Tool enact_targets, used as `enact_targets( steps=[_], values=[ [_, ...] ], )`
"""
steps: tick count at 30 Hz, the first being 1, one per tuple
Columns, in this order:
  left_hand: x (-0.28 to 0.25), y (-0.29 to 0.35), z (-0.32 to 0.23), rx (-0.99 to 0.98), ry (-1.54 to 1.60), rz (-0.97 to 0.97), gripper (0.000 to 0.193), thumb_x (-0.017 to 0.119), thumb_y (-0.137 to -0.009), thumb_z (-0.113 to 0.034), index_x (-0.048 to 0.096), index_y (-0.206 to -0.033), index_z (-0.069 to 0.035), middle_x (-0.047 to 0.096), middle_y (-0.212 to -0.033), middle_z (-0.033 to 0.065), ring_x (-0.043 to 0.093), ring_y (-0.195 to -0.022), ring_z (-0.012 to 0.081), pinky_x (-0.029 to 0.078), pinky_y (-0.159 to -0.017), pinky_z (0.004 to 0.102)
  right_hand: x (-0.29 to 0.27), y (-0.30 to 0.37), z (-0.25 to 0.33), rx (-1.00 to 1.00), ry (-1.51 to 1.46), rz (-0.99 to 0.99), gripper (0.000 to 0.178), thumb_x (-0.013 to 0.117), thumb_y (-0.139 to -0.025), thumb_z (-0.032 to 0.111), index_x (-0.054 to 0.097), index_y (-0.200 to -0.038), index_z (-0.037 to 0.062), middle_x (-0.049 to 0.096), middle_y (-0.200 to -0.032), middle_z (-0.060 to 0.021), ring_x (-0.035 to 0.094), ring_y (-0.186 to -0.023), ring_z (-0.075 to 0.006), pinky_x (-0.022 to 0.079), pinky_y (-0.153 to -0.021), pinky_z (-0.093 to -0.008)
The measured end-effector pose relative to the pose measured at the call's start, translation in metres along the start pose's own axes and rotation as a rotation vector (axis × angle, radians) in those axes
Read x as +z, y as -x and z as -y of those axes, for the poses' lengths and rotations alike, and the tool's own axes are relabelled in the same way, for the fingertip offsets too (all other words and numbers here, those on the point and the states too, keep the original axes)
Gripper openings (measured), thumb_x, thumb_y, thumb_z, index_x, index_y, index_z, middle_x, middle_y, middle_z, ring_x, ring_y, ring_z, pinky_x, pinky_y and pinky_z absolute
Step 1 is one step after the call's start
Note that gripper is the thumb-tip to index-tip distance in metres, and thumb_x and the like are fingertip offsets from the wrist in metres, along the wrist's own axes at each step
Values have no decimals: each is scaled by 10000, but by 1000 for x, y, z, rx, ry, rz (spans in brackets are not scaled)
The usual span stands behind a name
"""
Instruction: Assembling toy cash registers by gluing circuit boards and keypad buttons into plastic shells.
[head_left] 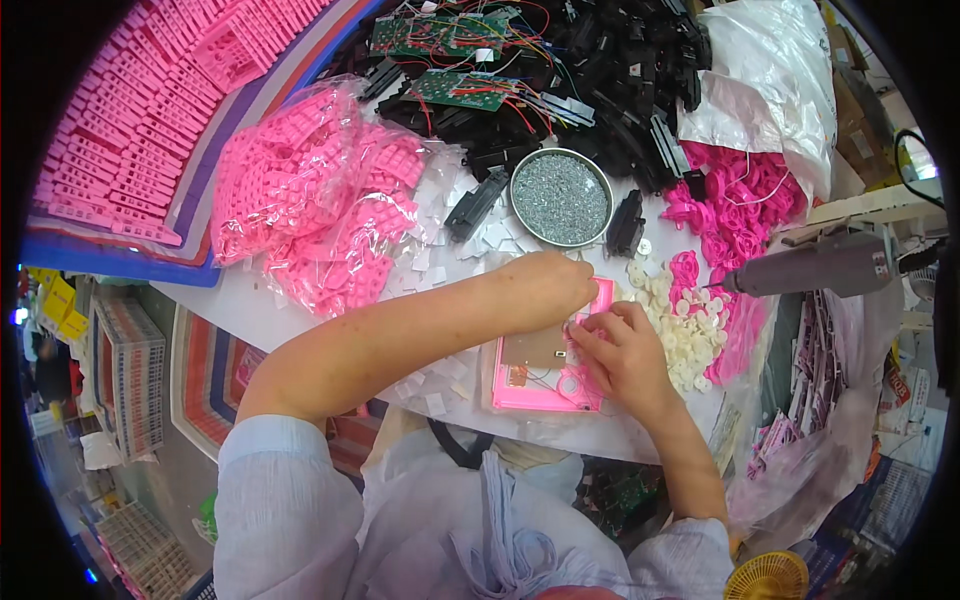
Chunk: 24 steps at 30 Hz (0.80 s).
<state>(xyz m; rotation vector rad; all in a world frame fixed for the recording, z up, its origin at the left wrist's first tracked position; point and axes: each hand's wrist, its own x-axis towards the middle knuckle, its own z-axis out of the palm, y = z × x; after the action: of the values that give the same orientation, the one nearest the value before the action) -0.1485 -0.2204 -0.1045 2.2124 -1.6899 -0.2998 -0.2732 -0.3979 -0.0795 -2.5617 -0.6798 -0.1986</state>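
A pink plastic case (pixel 547 403) lies before me on clear plastic, with a brown board (pixel 525 352) in it and thin wires near its lower end. My left hand (pixel 548 288) reaches across the case's far end. Its fingers are curled closed, and what they hold is hidden. Against the case's right side is my right hand (pixel 628 358), thumb and fingers pinched together near the board's edge; anything between them is too small to name. Beyond my hands stands a round tin (pixel 562 197) of small metal screws. Cream plastic discs (pixel 690 340) are heaped beside my right hand.
Bagged pink parts (pixel 300 200) lie at left, beside a crate of pink cases (pixel 140 130). Black parts (pixel 590 70) and wired green circuit boards (pixel 455 90) pile up at the back. A grey electric screwdriver (pixel 815 266) juts in from the right, near magenta pieces (pixel 725 215).
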Motion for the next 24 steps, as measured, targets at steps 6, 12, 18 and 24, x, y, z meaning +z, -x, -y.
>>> enact_targets(
  steps=[6,12,18,24],
  values=[
    [-17,18,2,-111,301,-529,171,655,-822,-55,650,-991,-34,648,-924,145,666,-810,304,527,-706,419,-5,-3,-12,23,-77,18,310,739,-762,117,731,-1071,91,649,-967,-59,575,-935,-305,512,-791,-409],
    [-17,59,-3,-686,304,-720,166,725,-826,-152,691,-933,-29,673,-867,141,663,-753,295,520,-668,390,18,5,22,137,168,-58,391,716,-776,99,680,-1165,68,606,-981,-93,557,-958,-297,467,-800,-440],
    [11,51,-6,-585,104,-685,155,810,-755,-218,731,-839,-114,683,-852,47,646,-837,246,475,-754,389,10,1,20,149,93,-30,339,711,-792,127,696,-1125,66,597,-956,-83,564,-953,-289,473,-774,-429],
    [6,48,-21,-486,167,-687,88,739,-809,-138,688,-879,-142,670,-866,-3,594,-881,211,364,-882,384,9,-32,13,294,-201,-231,261,723,-821,164,700,-1055,51,641,-859,-94,601,-861,-294,501,-747,-426]
  ],
)
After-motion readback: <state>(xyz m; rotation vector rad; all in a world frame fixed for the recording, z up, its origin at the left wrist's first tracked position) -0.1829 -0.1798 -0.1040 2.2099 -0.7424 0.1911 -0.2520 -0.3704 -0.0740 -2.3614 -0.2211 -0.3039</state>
